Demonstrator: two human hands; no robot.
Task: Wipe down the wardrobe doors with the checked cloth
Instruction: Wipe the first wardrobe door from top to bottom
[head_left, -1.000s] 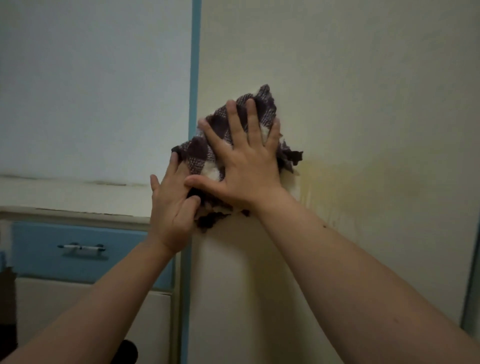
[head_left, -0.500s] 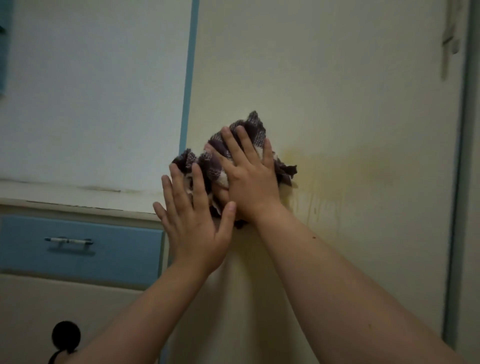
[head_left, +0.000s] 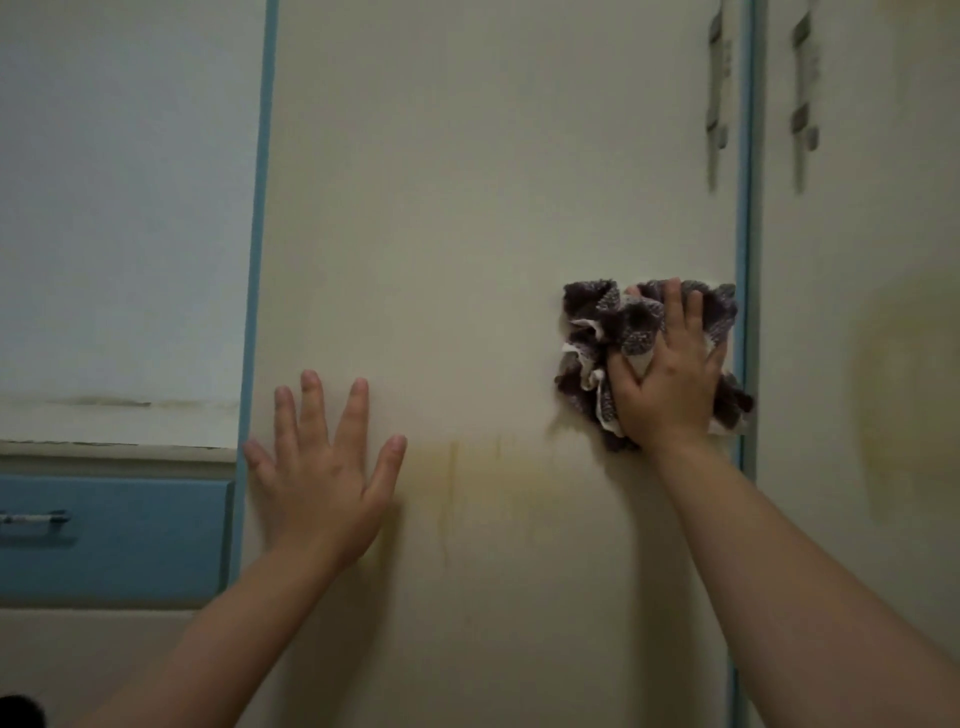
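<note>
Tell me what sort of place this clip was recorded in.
Most likely a bedroom in a home, though little else shows: tall cream wardrobe doors edged in blue, vertical handles at top right, and a blue drawer at lower left.

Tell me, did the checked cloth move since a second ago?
Yes. The checked cloth slid right across the wardrobe door, from beside the left blue strip over to the right blue strip, pressed under the right hand.
</note>
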